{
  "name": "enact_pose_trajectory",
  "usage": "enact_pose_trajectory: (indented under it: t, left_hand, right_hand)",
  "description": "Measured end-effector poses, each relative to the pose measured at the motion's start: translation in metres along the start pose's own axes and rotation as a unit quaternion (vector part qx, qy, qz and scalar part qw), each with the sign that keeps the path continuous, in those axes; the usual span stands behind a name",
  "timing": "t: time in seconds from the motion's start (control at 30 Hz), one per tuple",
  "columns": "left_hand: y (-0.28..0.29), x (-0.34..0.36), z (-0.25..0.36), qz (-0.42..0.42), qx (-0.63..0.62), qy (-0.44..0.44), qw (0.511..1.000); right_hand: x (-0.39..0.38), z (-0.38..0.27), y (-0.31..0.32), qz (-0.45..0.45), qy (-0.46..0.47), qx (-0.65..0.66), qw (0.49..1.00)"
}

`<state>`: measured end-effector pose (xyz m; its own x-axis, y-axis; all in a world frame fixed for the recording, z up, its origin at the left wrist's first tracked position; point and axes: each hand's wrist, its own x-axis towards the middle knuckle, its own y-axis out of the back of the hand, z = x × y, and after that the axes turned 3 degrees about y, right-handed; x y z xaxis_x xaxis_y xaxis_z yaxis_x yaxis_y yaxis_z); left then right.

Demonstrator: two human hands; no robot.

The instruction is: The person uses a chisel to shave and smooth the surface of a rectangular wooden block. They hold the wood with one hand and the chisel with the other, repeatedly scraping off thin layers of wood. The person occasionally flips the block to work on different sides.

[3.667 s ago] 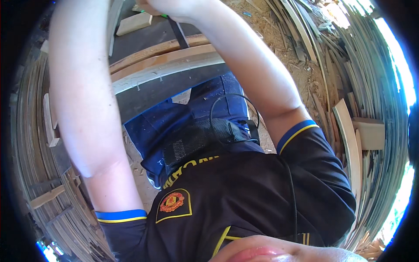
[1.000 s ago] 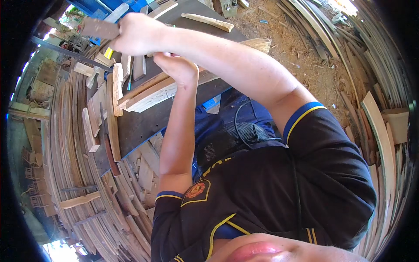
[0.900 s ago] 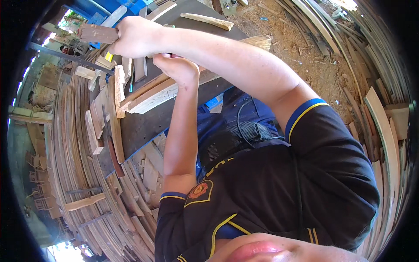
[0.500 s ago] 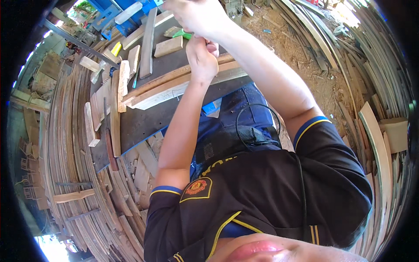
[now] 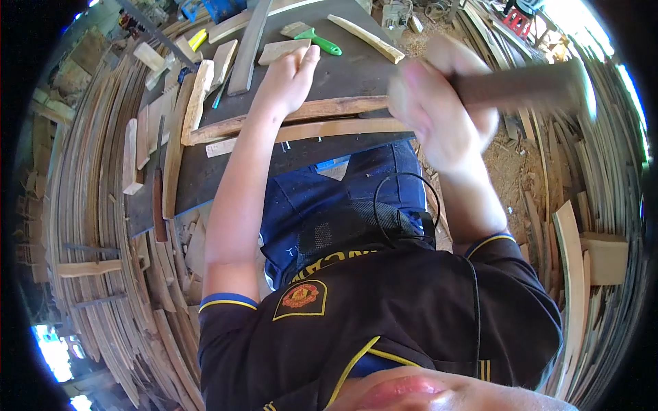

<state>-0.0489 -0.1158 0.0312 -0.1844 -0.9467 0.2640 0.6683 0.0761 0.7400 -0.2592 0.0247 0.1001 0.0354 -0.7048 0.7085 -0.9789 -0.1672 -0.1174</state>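
My left hand (image 5: 291, 79) is closed, thumb along the fingers, above the workbench (image 5: 322, 75); anything inside it is hidden. Raised at the right and smeared by motion, my right hand (image 5: 439, 103) grips what looks like a hammer (image 5: 514, 88). Its thick brown handle points right and ends in a wider, pale-edged head. Below the hands, a long brown wooden rail (image 5: 329, 107) lies across the bench. A second rail (image 5: 349, 129) sits alongside it on my side, with nails sticking out near its left part.
Beyond my left hand lie a green-handled brush (image 5: 321, 42), a wood block (image 5: 282, 51) and a curved wood piece (image 5: 367, 38). A grey board (image 5: 250, 51) and a brown-handled tool (image 5: 159, 205) are at the left. Stacked planks (image 5: 89, 205) flank the bench.
My hands were close together over the bench's far part. The right has swung right and nearer, bringing the hammer into view; the left has come lower and left. The brush is now uncovered.
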Motion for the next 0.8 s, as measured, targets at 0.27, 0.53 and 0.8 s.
enact_pose_trajectory:
  t: [0.27,0.53,0.8]
  left_hand:
    - [-0.005,-0.013,0.014,-0.010,0.023,0.059,0.998]
    - [-0.002,-0.009,0.001,0.007,0.080,0.064,0.995]
    - [0.003,-0.017,0.048,0.034,0.024,0.159,0.986]
  right_hand:
    - [-0.045,-0.015,0.011,-0.062,0.125,0.016,0.990]
    - [-0.037,-0.001,0.047,-0.093,0.114,0.178,0.973]
    - [-0.021,0.008,0.104,-0.137,0.065,0.270,0.951]
